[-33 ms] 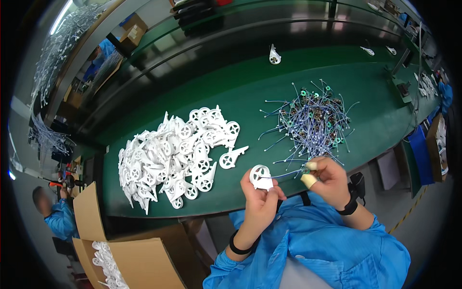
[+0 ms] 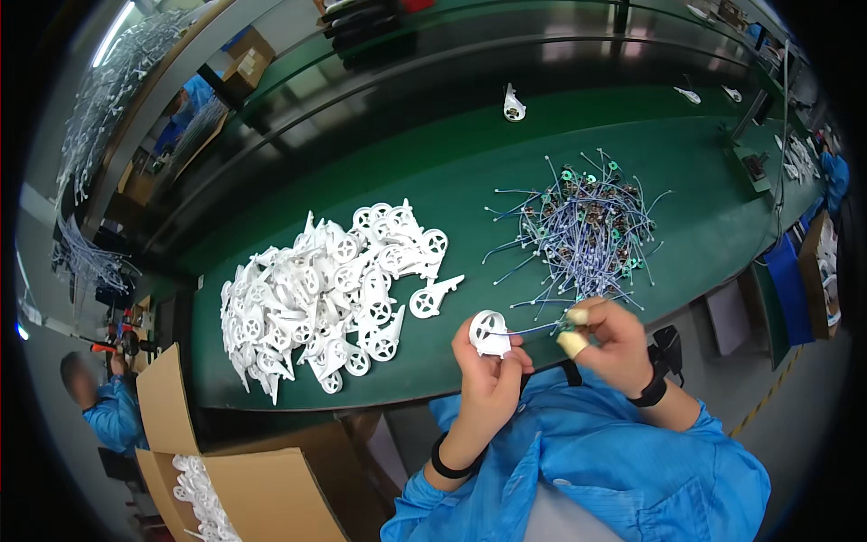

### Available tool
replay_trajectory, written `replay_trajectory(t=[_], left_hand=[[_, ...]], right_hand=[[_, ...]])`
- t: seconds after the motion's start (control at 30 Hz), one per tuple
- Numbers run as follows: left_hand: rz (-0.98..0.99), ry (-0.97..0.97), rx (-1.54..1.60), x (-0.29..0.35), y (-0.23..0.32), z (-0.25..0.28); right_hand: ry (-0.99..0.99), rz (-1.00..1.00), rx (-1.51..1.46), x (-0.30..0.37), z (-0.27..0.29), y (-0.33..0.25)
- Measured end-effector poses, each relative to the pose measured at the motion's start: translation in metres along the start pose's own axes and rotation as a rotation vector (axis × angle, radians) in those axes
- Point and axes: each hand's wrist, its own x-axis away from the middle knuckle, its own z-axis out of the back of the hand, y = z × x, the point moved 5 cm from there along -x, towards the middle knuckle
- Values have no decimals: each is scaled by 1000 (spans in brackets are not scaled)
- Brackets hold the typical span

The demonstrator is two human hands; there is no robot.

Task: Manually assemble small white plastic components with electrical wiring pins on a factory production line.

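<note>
Near the front edge of the bench, my left hand [image 2: 489, 379] is closed on a white plastic housing [image 2: 489, 333] with a round, spoked end. Thumb and fingers of my right hand [image 2: 612, 341], with pale yellow covers on two fingertips, pinch a small green circuit board [image 2: 568, 322]. Blue wires [image 2: 536, 331] stretch from this board to the housing, and their ends go into it or behind it; which one I cannot tell. Beyond my right hand lies a tangled pile of wired circuit boards [image 2: 591, 221]. Left of my hands is a heap of similar white housings [image 2: 316, 289].
One housing [image 2: 435, 296] lies at the heap's right edge. Farther back on the green bench [image 2: 433, 361] sits a housing with a part inside [image 2: 514, 105]. An open cardboard box [image 2: 262, 488] holding white parts stands at lower left. A co-worker [image 2: 113, 406] is at far left.
My right hand has shifted very slightly to the left, and more of the green circuit board shows between its fingertips. The left hand holds the housing as before.
</note>
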Motion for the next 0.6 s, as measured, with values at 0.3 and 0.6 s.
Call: replay_trajectory(t=[0.3, 0.6], left_hand=[[-219, -125, -237, 8, -4, -22], [-275, -135, -181, 10, 0, -27]], right_hand=[[-18, 172, 280, -12, -42, -32], [63, 1, 109, -8, -42, -17]])
